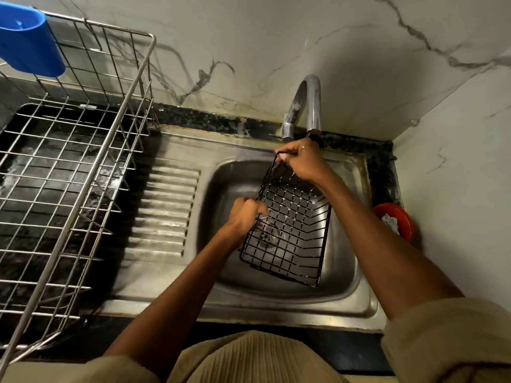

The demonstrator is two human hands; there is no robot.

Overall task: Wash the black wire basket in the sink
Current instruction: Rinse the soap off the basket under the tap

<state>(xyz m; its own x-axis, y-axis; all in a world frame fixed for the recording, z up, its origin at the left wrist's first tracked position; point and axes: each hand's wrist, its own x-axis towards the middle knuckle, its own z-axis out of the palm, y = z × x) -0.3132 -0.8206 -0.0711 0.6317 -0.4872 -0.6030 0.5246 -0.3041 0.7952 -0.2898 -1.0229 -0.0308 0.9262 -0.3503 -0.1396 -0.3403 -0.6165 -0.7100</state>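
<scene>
Sink bowl (218, 205) mostly filled by black wire basket (290, 230), tilted, gripped by left hand (246, 214) and right hand (301, 161). Open strip along bowl's left wall. Faucet (311, 106) arching just above right hand. Ribbed drainboard (163, 211) bare. Steel dish rack (69, 167) walling off left. Red bowl (395, 219) wedged in right corner.

My right hand (300, 161) covered far corner of black wire basket (290, 230); fingertips curled under rim, out of sight. My left hand (247, 214) hid part of basket's left edge, fingers slightly blurred. Drain (266, 234) seen only through mesh. Tap (307, 106) mouth hidden behind my right hand; could not tell if water ran. Blue cup (26, 42) and dish rack (69, 161) cut off at left edge. Red bowl (395, 221) partly behind my right forearm, contents unclear.
</scene>
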